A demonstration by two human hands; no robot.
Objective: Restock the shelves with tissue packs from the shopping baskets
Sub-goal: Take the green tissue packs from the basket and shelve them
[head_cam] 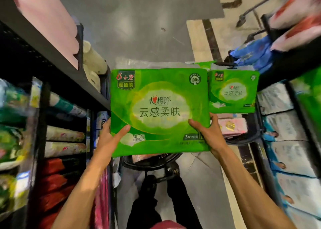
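I hold a large green tissue pack (159, 110) flat in front of me, above the aisle floor. My left hand (108, 138) grips its lower left edge, thumb on the front face. My right hand (207, 133) grips its lower right corner the same way. A second green tissue pack (233, 91) of the same kind stands upright to the right, in a black shopping basket (257, 126) that also holds pink packs. Another black basket (156, 161) lies on the floor directly below the held pack, mostly hidden by it.
A dark shelf unit (52, 61) runs along the left with pink, white, green and red tissue packs. On the right a shelf (295, 141) holds white-and-blue packs, with red-and-white packs above. Grey floor (139, 28) stretches ahead. My legs in dark trousers stand below.
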